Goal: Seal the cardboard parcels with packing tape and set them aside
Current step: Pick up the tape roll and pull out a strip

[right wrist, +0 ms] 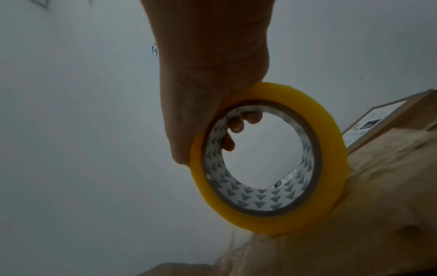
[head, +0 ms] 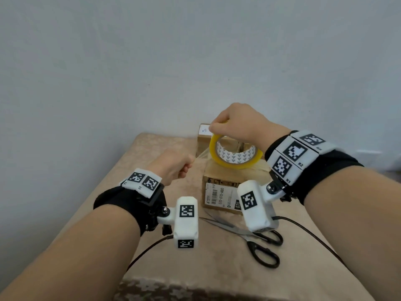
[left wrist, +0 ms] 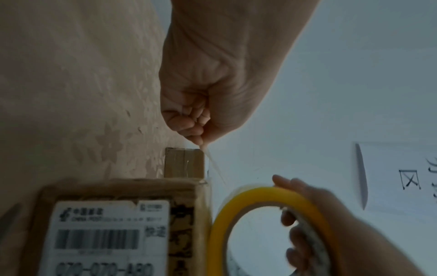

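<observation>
A small cardboard parcel [head: 225, 187] with a barcode label stands on the beige cloth. My right hand [head: 236, 124] grips a yellow roll of clear packing tape [head: 235, 156] just above the parcel's top; its fingers curl through the core [right wrist: 238, 127]. My left hand [head: 173, 164] is a fist to the left of the parcel and pinches the free end of the tape [head: 200, 154]. The thin clear strip stretches from the fist to the roll [left wrist: 214, 164]. A second taped parcel [head: 204, 135] stands behind, against the wall.
Black-handled scissors [head: 256, 237] lie open on the cloth in front of the parcel. Cables [head: 303, 229] run from the wrist cameras across the cloth. A grey wall rises right behind the table. The table's front edge carries a flowered hem [head: 152, 287].
</observation>
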The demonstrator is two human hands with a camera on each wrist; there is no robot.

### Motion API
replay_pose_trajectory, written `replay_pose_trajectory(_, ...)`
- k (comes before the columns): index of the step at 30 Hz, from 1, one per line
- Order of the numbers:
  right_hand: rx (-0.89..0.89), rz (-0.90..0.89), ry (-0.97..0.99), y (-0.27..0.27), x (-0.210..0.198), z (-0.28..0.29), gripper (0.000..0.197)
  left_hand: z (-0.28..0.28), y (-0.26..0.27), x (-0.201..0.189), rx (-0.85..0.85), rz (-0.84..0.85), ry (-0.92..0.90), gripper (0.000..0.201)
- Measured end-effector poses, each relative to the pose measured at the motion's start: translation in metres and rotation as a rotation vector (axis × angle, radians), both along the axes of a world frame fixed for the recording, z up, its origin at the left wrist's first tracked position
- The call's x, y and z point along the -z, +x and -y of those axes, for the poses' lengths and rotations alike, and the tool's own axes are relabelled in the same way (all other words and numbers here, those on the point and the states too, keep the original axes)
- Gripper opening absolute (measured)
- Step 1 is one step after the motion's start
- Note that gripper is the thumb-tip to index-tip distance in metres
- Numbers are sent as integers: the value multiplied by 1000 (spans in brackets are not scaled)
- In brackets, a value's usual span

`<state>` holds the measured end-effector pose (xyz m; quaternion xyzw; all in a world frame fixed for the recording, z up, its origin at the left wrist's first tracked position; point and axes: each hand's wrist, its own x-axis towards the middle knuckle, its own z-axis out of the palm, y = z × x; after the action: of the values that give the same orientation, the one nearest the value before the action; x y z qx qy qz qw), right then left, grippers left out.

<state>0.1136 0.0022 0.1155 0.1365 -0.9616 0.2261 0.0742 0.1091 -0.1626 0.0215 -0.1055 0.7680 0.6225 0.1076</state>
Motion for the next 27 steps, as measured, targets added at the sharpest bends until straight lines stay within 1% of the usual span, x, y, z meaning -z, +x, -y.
replay_pose_trajectory(4, -7, -5, 150, 0, -2, 13, 19, -3, 1, 11, 1, -5, -41, 26)
replay_pose_trajectory(6, -6, -15, 213, 0, -3, 19, 19, -7, 1, 17, 3, -23, -39, 29)
replay_pose_trajectory(9, -7, -15, 243, -1, -2, 22, 22, -17, 2, 25, 45, -66, -37, 34)
replay_pose_trajectory(11, -9, -15, 266, -2, 0, 22, 20, -21, 3, 30, 86, -65, -70, 36)
replay_pose_trajectory(12, -8, -15, 275, -2, 0, 22, 19, -21, 2, 33, 107, -49, -97, 35)
replay_pose_trajectory(13, -4, -14, 267, -3, 1, 22, 22, -20, 1, 38, 124, -24, -150, 30)
replay_pose_trajectory(14, 5, -8, 243, -3, 1, 23, 27, -18, 1, 42, 141, 3, -241, 22)
replay_pose_trajectory(15, 11, 0, 215, -3, 0, 23, 28, -15, 0, 47, 147, 6, -350, 22)
replay_pose_trajectory(16, 13, 5, 195, -3, 0, 23, 26, -12, -1, 50, 121, -27, -400, 30)
replay_pose_trajectory(17, 12, 4, 179, -3, -1, 22, 23, -11, -2, 49, 74, -95, -364, 34)
replay_pose_trajectory(18, 15, 2, 151, -1, -2, 20, 21, -10, -1, 43, 28, -188, -249, 32)
replay_pose_trajectory(19, 16, -6, 109, -1, -3, 19, 21, -10, -1, 35, 22, -260, -108, 30)
replay_pose_trajectory(20, 16, -21, 74, 0, -3, 17, 22, -11, 0, 25, 84, -272, 37, 30)
replay_pose_trajectory(21, 21, -44, 57, 0, -4, 16, 24, -12, 3, 17, 191, -253, 171, 31)
replay_pose_trajectory(22, 38, -61, 52, 0, -3, 13, 26, -14, 8, 11, 316, -220, 243, 31)
replay_pose_trajectory(23, 64, -65, 45, -1, -2, 10, 30, -16, 12, 7, 427, -205, 228, 32)
replay_pose_trajectory(24, 96, -49, 23, -1, 0, 7, 34, -19, 17, 6, 503, -202, 154, 37)
replay_pose_trajectory(25, 124, -28, -16, 0, 3, 5, 36, -21, 19, 9, 538, -212, 81, 46)
replay_pose_trajectory(26, 147, -15, -55, 0, 6, 3, 38, -24, 21, 12, 525, -223, 30, 56)
replay_pose_trajectory(27, 162, -16, -73, 1, 7, 4, 40, -26, 21, 15, 486, -242, 22, 64)
